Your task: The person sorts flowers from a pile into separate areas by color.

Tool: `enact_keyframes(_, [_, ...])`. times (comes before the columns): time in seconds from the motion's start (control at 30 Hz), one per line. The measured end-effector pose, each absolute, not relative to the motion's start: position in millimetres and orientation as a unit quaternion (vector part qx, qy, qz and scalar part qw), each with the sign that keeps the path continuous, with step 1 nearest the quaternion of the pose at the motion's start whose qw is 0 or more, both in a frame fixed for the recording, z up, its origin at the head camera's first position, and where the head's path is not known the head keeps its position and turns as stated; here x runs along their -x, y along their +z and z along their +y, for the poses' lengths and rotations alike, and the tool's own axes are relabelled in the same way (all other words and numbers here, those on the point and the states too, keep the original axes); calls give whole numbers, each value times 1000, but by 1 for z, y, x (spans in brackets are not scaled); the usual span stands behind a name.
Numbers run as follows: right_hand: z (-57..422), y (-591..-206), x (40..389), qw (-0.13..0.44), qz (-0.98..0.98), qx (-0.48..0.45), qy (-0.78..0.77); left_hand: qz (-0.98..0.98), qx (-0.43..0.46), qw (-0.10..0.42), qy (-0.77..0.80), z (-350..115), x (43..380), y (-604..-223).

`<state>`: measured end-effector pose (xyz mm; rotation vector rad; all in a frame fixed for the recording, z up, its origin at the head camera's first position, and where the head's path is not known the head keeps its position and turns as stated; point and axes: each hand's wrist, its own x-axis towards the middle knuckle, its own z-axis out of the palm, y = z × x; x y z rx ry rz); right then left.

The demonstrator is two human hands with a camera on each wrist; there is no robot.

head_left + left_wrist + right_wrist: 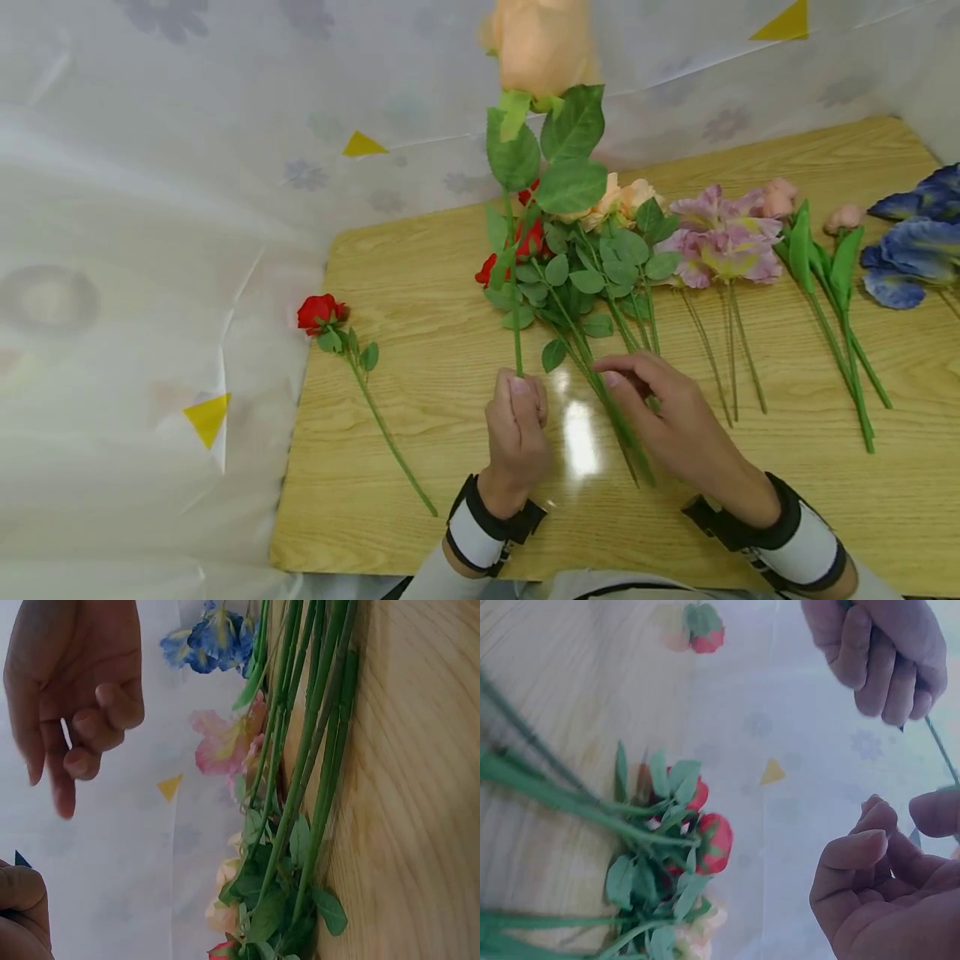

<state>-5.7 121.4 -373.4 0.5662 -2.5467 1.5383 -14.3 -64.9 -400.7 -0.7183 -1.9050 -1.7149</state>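
Observation:
My left hand [517, 429] grips the green stem of a peach rose [543, 50], raised upright above the table with its bloom near the head camera. My right hand [678, 417] hovers to the right, fingers loosely bent and nothing between them; the right wrist view shows this right hand [892, 892] palm up, below the left fist [889, 660]. Beneath the hands lie red roses [531, 240] and more peach roses [630, 198], their leaves and stems overlapping. The lower end of the held stem is hidden by the left hand in the head view.
A single red rose [321, 313] lies apart at the table's left. Pink-purple flowers [720, 237], pink tulips [846, 218] and blue flowers [918, 258] lie along the right. The wooden table [360, 467] ends at a pale patterned sheet [187, 167].

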Motion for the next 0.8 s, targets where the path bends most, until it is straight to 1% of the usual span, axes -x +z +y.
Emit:
enact_keyframes(0.17, [110,-364,6,48,-809,-208,548,-687,305,233,-617,-52,10,-402])
enact_keyframes(0.33, [99,-359,5,48,-759,-242,602,-725,308,235,-570,-40,3,-404])
enact_keyframes(0.57, [92,-358,5,97,-722,-257,635,-766,310,237,-511,-32,-2,-405])
enact_keyframes(0.73, [96,-358,6,97,-722,-251,637,-777,341,249,-466,-31,1,-408])
enact_keyframes(0.8, [99,-358,6,102,-728,-238,634,-788,356,245,-438,-33,4,-408])
